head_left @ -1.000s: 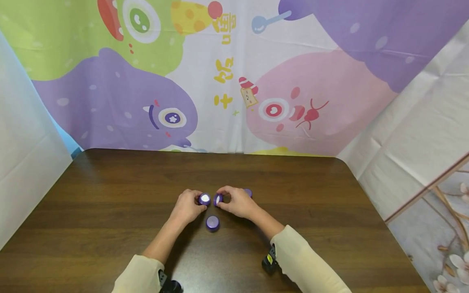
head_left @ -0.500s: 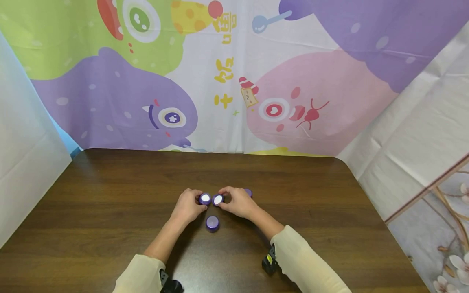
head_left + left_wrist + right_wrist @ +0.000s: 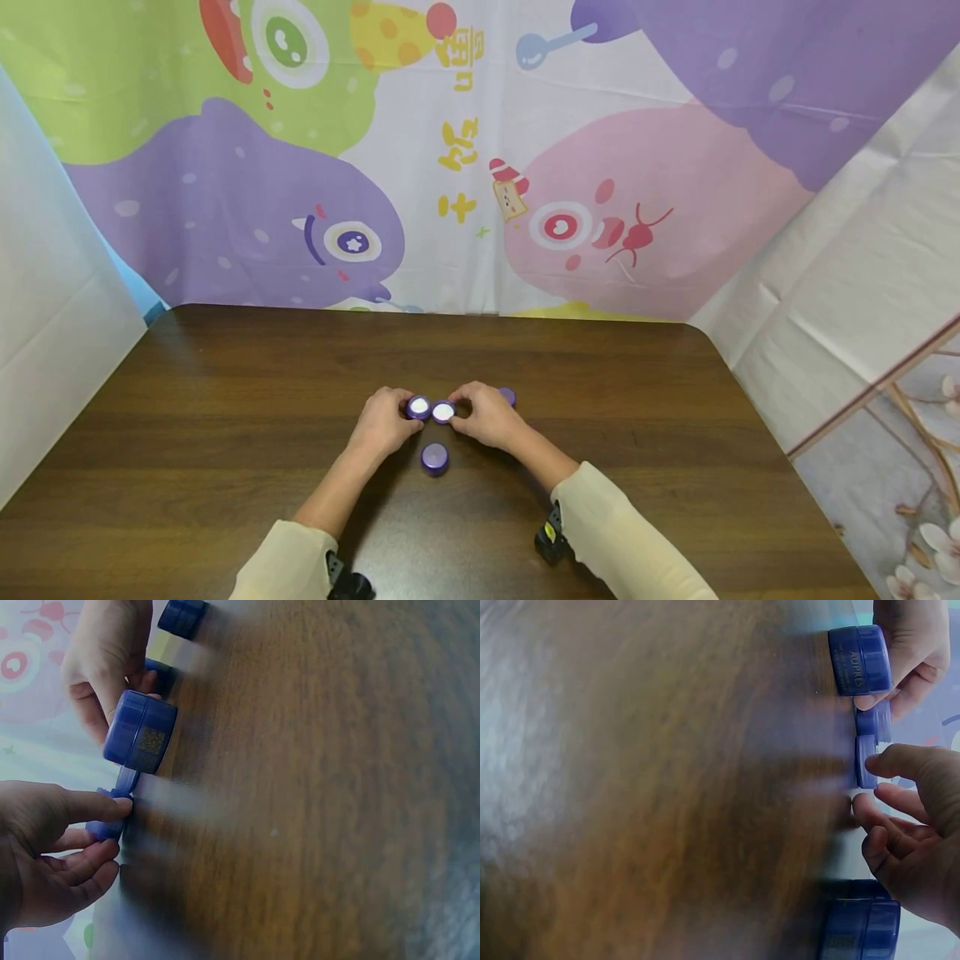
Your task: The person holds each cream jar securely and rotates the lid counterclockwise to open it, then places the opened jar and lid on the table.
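Landmark is the closed purple jar [image 3: 435, 457], nearest to me on the dark wooden table [image 3: 225, 467], lid side up, nobody touching it.

Just beyond it, to the left, my left hand [image 3: 384, 423] has its fingers curled round an open purple jar [image 3: 418, 407], white cream showing. Just beyond and slightly right, my right hand [image 3: 489, 415] pinches a second purple piece [image 3: 443, 412], white face up. I read it as a lid or another open jar, can't say which. The two pieces sit touching or nearly so.

Change over the last second: the right-hand piece was tilted on edge, white face turned toward the left jar. Now it lies flat, face up, and has dropped a bit toward the table. The left hand and its jar hardly moved. My judgement: the piece is being set down beside the open jar, so the opening step looks about finished.

Further right of the landmark, a fourth purple jar [image 3: 508, 395] peeks out behind the right hand, mostly hidden.

Wrist views are blurred. The left wrist view shows the closed jar [image 3: 140, 733] side-on with a label I can't read. The right wrist view gives part of a brand print, not legible for sure. Cartoon backdrop [image 3: 480, 150] behind the table.
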A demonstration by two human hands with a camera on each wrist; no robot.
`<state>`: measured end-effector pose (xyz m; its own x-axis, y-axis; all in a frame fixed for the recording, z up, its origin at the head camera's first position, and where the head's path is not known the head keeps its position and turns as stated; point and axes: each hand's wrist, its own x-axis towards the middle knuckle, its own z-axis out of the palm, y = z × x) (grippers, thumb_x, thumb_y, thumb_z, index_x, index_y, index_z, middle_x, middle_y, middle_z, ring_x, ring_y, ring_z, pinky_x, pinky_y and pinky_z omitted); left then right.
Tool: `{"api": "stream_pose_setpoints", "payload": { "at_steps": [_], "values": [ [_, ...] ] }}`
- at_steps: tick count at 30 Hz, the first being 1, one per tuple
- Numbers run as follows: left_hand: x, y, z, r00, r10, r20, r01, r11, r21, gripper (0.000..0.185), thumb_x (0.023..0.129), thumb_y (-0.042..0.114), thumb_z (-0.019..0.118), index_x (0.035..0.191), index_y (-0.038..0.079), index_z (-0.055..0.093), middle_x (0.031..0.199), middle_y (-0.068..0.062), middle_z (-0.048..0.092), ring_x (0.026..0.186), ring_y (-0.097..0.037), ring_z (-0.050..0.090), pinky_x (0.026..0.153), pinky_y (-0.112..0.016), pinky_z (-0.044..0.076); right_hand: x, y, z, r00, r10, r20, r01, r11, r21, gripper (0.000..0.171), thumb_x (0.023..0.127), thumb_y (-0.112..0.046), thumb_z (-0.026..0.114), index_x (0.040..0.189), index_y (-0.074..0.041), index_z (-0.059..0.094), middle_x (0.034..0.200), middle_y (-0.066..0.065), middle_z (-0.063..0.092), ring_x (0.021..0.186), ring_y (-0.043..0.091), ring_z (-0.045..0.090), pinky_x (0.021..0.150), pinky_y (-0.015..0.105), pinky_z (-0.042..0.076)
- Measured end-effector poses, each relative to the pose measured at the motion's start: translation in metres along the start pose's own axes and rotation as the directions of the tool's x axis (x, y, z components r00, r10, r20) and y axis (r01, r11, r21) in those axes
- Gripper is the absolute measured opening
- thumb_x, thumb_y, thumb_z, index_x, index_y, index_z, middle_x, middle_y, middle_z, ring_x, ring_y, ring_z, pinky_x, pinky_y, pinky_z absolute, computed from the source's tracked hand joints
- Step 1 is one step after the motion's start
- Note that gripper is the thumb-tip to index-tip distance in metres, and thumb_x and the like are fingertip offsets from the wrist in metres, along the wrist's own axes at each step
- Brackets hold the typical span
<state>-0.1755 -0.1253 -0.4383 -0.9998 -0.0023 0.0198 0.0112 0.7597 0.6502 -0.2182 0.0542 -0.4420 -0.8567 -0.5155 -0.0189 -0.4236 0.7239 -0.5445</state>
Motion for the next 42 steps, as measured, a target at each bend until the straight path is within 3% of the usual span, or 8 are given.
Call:
{"api": "stream_pose_setpoints", "payload": {
  "at_steps": [10, 14, 22, 29, 32, 38, 42],
  "values": [
    [0.002, -0.002, 0.002, 1.0, -0.015, 0.009, 0.015, 1.0, -0.007, 0.042, 0.074, 0.007, 0.075, 0.111, -0.007, 0.062, 0.104, -0.02, 0.061, 0.099, -0.032, 0.058, 0.09, -0.045, 0.047, 0.0, 0.0, -0.001, 0.999, 0.041, -0.015, -0.041, 0.999, 0.012, 0.032, 0.088, -0.018, 0.064, 0.116, -0.004, 0.062, 0.122, 0.013, 0.06, 0.119, 0.027, 0.054, 0.101, 0.039, 0.044],
    [0.002, -0.002, 0.0, 1.0, -0.006, 0.012, 0.007, 1.0, -0.011, 0.042, 0.073, 0.009, 0.077, 0.109, -0.006, 0.063, 0.104, -0.02, 0.061, 0.099, -0.032, 0.057, 0.09, -0.045, 0.047, -0.002, -0.002, -0.004, 0.999, 0.02, -0.025, -0.019, 0.999, 0.027, 0.031, 0.089, -0.018, 0.062, 0.117, -0.005, 0.062, 0.121, 0.012, 0.061, 0.116, 0.026, 0.055, 0.099, 0.039, 0.045],
    [0.0, 0.002, -0.01, 1.0, 0.01, 0.008, -0.01, 1.0, -0.015, 0.04, 0.071, 0.013, 0.077, 0.106, -0.004, 0.065, 0.102, -0.018, 0.062, 0.098, -0.032, 0.057, 0.088, -0.045, 0.046, -0.005, -0.007, -0.016, 0.996, -0.053, -0.065, 0.058, 0.995, 0.077, 0.029, 0.089, -0.018, 0.061, 0.115, -0.005, 0.061, 0.102, 0.006, 0.068, 0.091, 0.017, 0.063, 0.079, 0.029, 0.052],
    [-0.002, 0.01, -0.017, 1.0, 0.0, -0.017, 0.0, 1.0, 0.001, 0.048, 0.075, 0.019, 0.076, 0.116, -0.004, 0.06, 0.113, -0.021, 0.059, 0.104, -0.035, 0.056, 0.09, -0.046, 0.046, -0.009, -0.006, -0.032, 0.993, -0.065, -0.102, 0.076, 0.991, 0.11, 0.025, 0.09, -0.019, 0.061, 0.112, -0.006, 0.064, 0.095, 0.003, 0.068, 0.067, 0.009, 0.053, 0.058, 0.02, 0.045],
    [-0.002, 0.013, -0.018, 1.0, 0.01, -0.02, -0.01, 1.0, 0.002, 0.05, 0.077, 0.021, 0.075, 0.118, -0.002, 0.059, 0.116, -0.02, 0.058, 0.105, -0.035, 0.056, 0.091, -0.047, 0.046, -0.01, -0.004, -0.036, 0.991, -0.056, -0.119, 0.068, 0.993, 0.099, 0.024, 0.09, -0.019, 0.061, 0.11, -0.007, 0.065, 0.094, 0.003, 0.068, 0.067, 0.008, 0.052, 0.058, 0.019, 0.044],
    [-0.002, 0.019, -0.018, 0.997, 0.054, -0.057, -0.055, 0.998, -0.018, 0.047, 0.077, 0.021, 0.075, 0.117, 0.0, 0.061, 0.109, -0.015, 0.06, 0.093, -0.027, 0.056, 0.082, -0.041, 0.047, -0.014, -0.002, -0.046, 0.991, -0.029, -0.132, 0.043, 0.994, 0.102, 0.022, 0.09, -0.019, 0.061, 0.108, -0.007, 0.065, 0.093, 0.003, 0.068, 0.064, 0.011, 0.054, 0.055, 0.02, 0.045],
    [-0.002, 0.023, -0.015, 0.993, 0.085, -0.076, -0.089, 0.995, -0.052, 0.046, 0.077, 0.022, 0.075, 0.115, 0.0, 0.062, 0.108, -0.015, 0.06, 0.095, -0.028, 0.058, 0.083, -0.041, 0.049, -0.018, 0.0, -0.052, 0.987, -0.012, -0.159, 0.026, 0.996, 0.091, 0.022, 0.089, -0.019, 0.062, 0.107, -0.007, 0.066, 0.095, 0.003, 0.068, 0.065, 0.01, 0.053, 0.057, 0.021, 0.045]
  ]
}}
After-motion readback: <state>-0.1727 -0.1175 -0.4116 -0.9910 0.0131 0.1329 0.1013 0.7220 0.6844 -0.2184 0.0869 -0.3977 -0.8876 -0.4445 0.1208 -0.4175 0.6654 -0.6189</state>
